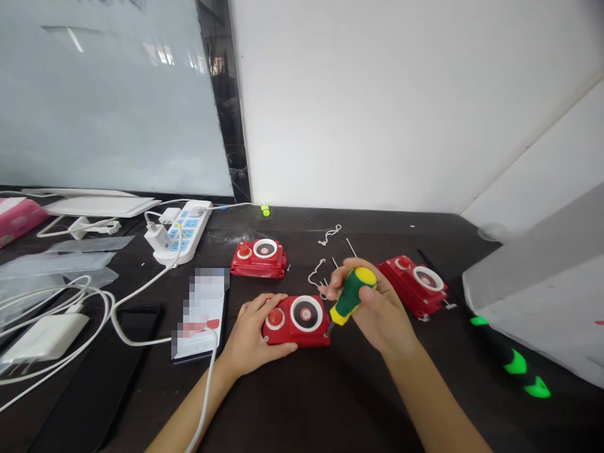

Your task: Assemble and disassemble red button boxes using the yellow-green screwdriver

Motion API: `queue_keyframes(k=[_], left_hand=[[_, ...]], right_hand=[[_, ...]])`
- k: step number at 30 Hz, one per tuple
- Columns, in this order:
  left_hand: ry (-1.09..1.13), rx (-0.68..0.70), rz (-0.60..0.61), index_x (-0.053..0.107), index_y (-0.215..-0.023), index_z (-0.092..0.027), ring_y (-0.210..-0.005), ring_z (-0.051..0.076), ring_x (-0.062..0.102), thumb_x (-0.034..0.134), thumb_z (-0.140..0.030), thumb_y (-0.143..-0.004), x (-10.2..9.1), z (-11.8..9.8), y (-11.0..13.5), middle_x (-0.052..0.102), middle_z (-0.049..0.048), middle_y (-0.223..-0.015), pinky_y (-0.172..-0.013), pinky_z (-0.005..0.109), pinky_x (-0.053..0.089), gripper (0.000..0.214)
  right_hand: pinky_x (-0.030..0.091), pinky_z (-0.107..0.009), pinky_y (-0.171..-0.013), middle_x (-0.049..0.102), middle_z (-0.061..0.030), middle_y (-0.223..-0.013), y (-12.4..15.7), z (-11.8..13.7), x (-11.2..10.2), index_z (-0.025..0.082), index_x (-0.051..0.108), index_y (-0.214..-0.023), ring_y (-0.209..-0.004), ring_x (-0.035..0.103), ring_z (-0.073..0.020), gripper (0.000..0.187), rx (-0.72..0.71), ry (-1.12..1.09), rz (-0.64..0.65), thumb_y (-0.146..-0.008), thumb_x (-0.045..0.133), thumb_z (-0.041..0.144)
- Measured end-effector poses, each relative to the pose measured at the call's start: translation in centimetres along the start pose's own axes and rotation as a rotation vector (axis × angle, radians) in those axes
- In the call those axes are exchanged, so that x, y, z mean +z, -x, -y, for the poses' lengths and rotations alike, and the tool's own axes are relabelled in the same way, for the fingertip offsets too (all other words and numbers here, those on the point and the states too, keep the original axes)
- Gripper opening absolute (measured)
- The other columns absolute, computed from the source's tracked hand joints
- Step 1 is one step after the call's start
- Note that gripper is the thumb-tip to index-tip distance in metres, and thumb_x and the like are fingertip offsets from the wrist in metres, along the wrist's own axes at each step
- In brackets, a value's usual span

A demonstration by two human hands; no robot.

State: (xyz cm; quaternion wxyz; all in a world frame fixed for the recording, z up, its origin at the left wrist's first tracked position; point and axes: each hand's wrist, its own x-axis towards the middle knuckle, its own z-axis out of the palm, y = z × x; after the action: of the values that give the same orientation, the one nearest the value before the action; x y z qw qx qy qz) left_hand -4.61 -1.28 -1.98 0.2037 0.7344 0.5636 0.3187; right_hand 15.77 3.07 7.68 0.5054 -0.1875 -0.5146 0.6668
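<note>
A red box (302, 319) with a round white-ringed dial and a red button lies on the dark table in front of me. My left hand (252, 333) rests against its left end, fingers wrapped round the edge, holding it still. My right hand (377, 308) is closed on a stubby green and yellow screwdriver (352, 296), whose tip touches the box's lower right corner.
Two more red boxes lie behind, one at centre (259, 258), one to the right (415, 284). Loose screws and wire bits (325, 264) lie between them. A power strip (182, 236), white cables, a charger (44, 336), a phone (201, 314) and a green-black tool (512, 362) surround the spot.
</note>
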Motion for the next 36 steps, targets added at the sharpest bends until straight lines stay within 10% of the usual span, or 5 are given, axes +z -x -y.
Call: queue_keyframes(k=[7, 14, 21, 28, 36], left_hand=[[-0.005, -0.006, 0.007, 0.044, -0.123, -0.025, -0.11, 0.03, 0.048, 0.072, -0.043, -0.06, 0.0, -0.1, -0.1, 0.05, 0.0081, -0.121, -0.092, 0.044, 0.038, 0.071], [-0.004, -0.019, 0.017, 0.044, -0.123, -0.024, -0.109, 0.03, 0.048, 0.072, -0.044, -0.061, -0.1, -0.2, -0.1, 0.05, 0.0082, -0.121, -0.093, 0.044, 0.037, 0.071], [-0.01, -0.022, 0.024, 0.044, -0.124, -0.024, -0.11, 0.029, 0.047, 0.072, -0.044, -0.061, 0.1, -0.1, 0.0, 0.049, 0.0085, -0.122, -0.094, 0.045, 0.036, 0.072], [-0.015, -0.023, 0.0, 0.044, -0.124, -0.025, -0.109, 0.031, 0.048, 0.072, -0.044, -0.059, 0.3, 0.2, 0.0, 0.049, 0.0091, -0.122, -0.093, 0.046, 0.037, 0.073], [-0.003, 0.02, -0.018, 0.045, -0.122, -0.026, -0.109, 0.029, 0.049, 0.072, -0.043, -0.061, 0.0, 0.0, -0.1, 0.052, 0.0076, -0.12, -0.092, 0.045, 0.039, 0.069]], right_hand=[[0.044, -0.02, -0.053, 0.06, 0.0064, -0.079, 0.2, -1.5, 1.6, 0.027, 0.048, -0.082, -0.055, 0.053, -0.0062, 0.027, -0.185, 0.082, -0.385, -0.068, 0.071, 0.022], [0.041, -0.025, -0.048, 0.059, 0.001, -0.07, 0.0, -0.9, 0.6, 0.023, 0.057, -0.089, -0.051, 0.052, -0.0104, 0.035, 0.033, 0.037, 0.111, -0.067, 0.067, 0.049], [0.035, -0.021, -0.046, 0.058, 0.0059, -0.075, -0.2, -1.3, 1.0, 0.026, 0.045, -0.081, -0.046, 0.046, -0.0061, 0.034, -0.063, -0.01, -0.177, -0.064, 0.073, 0.033], [0.042, -0.028, -0.056, 0.057, -0.0007, -0.073, 0.2, -1.2, 0.9, 0.023, 0.052, -0.089, -0.058, 0.051, -0.0126, 0.025, 0.024, 0.039, -0.003, -0.078, 0.056, 0.044], [0.036, -0.023, -0.048, 0.055, 0.0033, -0.08, 0.0, -1.5, 1.4, 0.026, 0.038, -0.082, -0.05, 0.044, -0.0076, 0.036, -0.067, 0.085, -0.231, -0.068, 0.067, 0.041]])
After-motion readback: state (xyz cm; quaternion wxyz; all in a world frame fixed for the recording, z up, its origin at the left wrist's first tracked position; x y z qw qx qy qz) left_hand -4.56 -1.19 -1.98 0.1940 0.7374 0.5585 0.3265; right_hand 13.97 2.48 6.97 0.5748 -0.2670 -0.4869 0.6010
